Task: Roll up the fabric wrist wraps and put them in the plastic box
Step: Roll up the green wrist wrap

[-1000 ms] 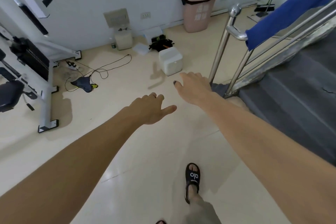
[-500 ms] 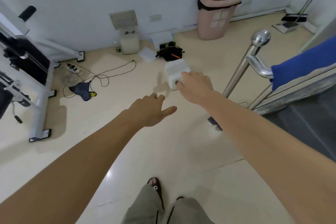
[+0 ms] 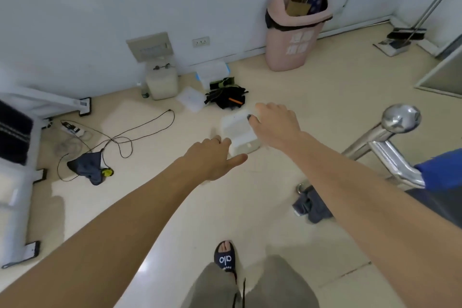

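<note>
Both hands loose, holding nothing: right hand (image 3: 276,125) nearer, just right of box (image 3: 238,132); left hand (image 3: 212,157) near-left.

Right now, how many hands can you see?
2. The left hand reaches out over the floor, just left of the white plastic box. The right hand reaches over the box's right side. Both are empty, fingers relaxed.

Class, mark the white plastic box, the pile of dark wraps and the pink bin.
white plastic box (image 3: 237,130), head view, on its lid.
pile of dark wraps (image 3: 226,97), head view, its middle.
pink bin (image 3: 290,45), head view, front wall.
</note>
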Demonstrator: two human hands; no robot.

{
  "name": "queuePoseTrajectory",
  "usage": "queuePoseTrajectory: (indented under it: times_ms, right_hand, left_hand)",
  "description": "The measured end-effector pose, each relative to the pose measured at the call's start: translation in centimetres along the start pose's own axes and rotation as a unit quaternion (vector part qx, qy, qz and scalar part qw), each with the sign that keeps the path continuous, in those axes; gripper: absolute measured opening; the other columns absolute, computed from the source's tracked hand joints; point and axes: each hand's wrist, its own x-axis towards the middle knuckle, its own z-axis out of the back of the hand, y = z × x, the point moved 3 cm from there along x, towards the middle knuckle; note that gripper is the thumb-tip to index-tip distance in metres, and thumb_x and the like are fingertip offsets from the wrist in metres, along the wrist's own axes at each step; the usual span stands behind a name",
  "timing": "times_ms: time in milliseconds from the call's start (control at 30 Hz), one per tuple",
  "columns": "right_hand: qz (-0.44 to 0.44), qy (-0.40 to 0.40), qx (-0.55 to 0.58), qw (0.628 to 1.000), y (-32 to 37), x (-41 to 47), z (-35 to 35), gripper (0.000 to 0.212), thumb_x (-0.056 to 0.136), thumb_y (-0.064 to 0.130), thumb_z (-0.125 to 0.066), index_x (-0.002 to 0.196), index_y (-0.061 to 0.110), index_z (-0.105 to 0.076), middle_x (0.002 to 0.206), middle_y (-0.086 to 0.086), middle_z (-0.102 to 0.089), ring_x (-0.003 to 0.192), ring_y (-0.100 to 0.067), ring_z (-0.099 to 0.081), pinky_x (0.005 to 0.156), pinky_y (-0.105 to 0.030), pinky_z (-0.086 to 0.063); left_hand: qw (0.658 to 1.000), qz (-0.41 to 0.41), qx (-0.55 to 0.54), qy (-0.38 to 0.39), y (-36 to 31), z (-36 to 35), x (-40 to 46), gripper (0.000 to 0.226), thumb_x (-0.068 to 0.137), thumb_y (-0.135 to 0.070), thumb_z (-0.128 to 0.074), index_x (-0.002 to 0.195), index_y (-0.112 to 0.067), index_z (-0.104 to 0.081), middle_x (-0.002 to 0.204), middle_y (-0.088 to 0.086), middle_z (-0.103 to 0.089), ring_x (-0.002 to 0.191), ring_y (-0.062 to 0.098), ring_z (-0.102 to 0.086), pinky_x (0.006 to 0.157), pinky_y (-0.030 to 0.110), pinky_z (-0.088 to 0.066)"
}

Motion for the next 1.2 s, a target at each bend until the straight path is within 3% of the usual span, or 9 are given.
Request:
queuePoseTrajectory:
  times_ms: [167, 433, 733, 833, 1033, 1200]
  right_hand:
    - [-0.01, 0.008, 0.014, 1.0, -1.5, 10.7, 2.0, 0.045, 0.107, 0.041, -0.034, 0.14, 0.015, -0.052, 0.134, -0.011, -0.058, 0.126, -0.033, -0.048, 0.102, -0.045, -0.036]
    - [0.022, 0.038, 0.017, 0.999, -5.2, 30.0, 2.3, 0.042, 0.108, 0.042, -0.034, 0.131, 0.014, -0.054, 0.128, -0.01, -0.06, 0.122, -0.033, -0.051, 0.098, -0.045, -0.038]
    - [0.035, 0.108, 0.02, 0.993, -7.4, 49.2, 3.5, 0.042, 0.107, 0.041, -0.034, 0.13, 0.014, -0.056, 0.128, -0.01, -0.06, 0.121, -0.034, -0.05, 0.098, -0.044, -0.038]
    - [0.033, 0.117, 0.019, 0.992, -7.2, 55.5, 3.0, 0.04, 0.106, 0.041, -0.035, 0.128, 0.015, -0.056, 0.127, -0.011, -0.061, 0.121, -0.035, -0.051, 0.097, -0.044, -0.038]
    - [0.03, 0.129, 0.008, 0.991, -5.1, 68.6, 0.5, 0.042, 0.107, 0.041, -0.034, 0.134, 0.015, -0.053, 0.13, -0.011, -0.059, 0.123, -0.035, -0.051, 0.099, -0.046, -0.039]
    - [-0.002, 0.131, 0.011, 0.991, -1.9, 80.7, -2.7, 0.044, 0.107, 0.04, -0.035, 0.139, 0.015, -0.051, 0.131, -0.01, -0.059, 0.122, -0.033, -0.052, 0.1, -0.045, -0.041]
  left_hand:
    - [1.0, -0.011, 0.014, 0.01, 1.7, 5.7, 9.6, 0.076, 0.1, -0.072, -0.027, 0.153, -0.018, -0.036, 0.148, 0.009, -0.044, 0.125, 0.03, -0.05, 0.093, 0.041, -0.044]
    - [0.999, 0.018, 0.012, 0.032, 3.4, 12.8, 26.5, 0.074, 0.101, -0.069, -0.027, 0.152, -0.017, -0.037, 0.15, 0.009, -0.043, 0.129, 0.03, -0.049, 0.1, 0.041, -0.041]
    - [0.997, 0.048, -0.034, 0.045, 5.6, 20.5, 42.3, 0.071, 0.102, -0.067, -0.028, 0.149, -0.015, -0.039, 0.145, 0.009, -0.046, 0.125, 0.03, -0.051, 0.091, 0.038, -0.039]
    - [0.996, 0.053, -0.053, 0.047, 8.3, 22.3, 47.7, 0.071, 0.102, -0.068, -0.029, 0.15, -0.016, -0.039, 0.145, 0.01, -0.048, 0.127, 0.03, -0.05, 0.096, 0.04, -0.041]
    - [0.998, 0.018, -0.058, 0.034, 15.5, 25.3, 60.5, 0.062, 0.102, -0.066, -0.033, 0.135, -0.016, -0.048, 0.126, 0.009, -0.055, 0.111, 0.028, -0.055, 0.08, 0.036, -0.038]
    - [0.997, -0.026, -0.047, 0.055, 22.7, 27.4, 72.5, 0.06, 0.103, -0.065, -0.033, 0.128, -0.013, -0.05, 0.128, 0.01, -0.056, 0.112, 0.03, -0.057, 0.079, 0.035, -0.036]
